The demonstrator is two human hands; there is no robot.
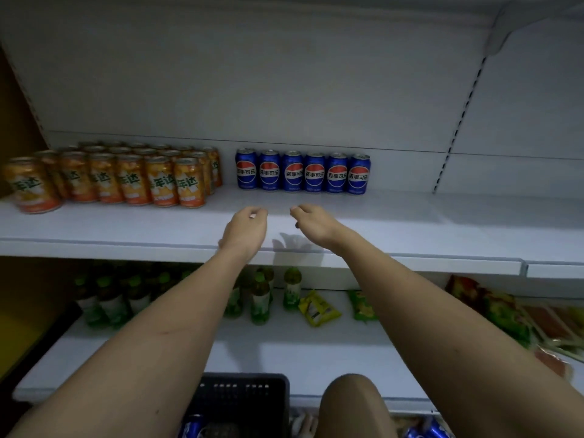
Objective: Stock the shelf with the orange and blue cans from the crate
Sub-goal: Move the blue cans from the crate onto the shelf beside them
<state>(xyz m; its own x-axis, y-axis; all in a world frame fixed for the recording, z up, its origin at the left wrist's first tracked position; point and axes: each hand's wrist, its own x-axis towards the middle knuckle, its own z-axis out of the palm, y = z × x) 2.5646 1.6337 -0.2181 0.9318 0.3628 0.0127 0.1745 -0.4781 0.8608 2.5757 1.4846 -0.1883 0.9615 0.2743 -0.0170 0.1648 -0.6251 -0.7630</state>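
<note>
Six blue cans point(302, 172) (one row), hands empty

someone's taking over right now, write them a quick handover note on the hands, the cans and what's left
Left hand and right hand: both empty, fingers loosely curled, above the shelf front.
Done: orange cans stand several rows deep at the left; six blue cans in one row at the back.
Left: blue cans remain in the dark crate below; more blue rows likely go in front.

Six blue cans point(302, 172) in row
</note>
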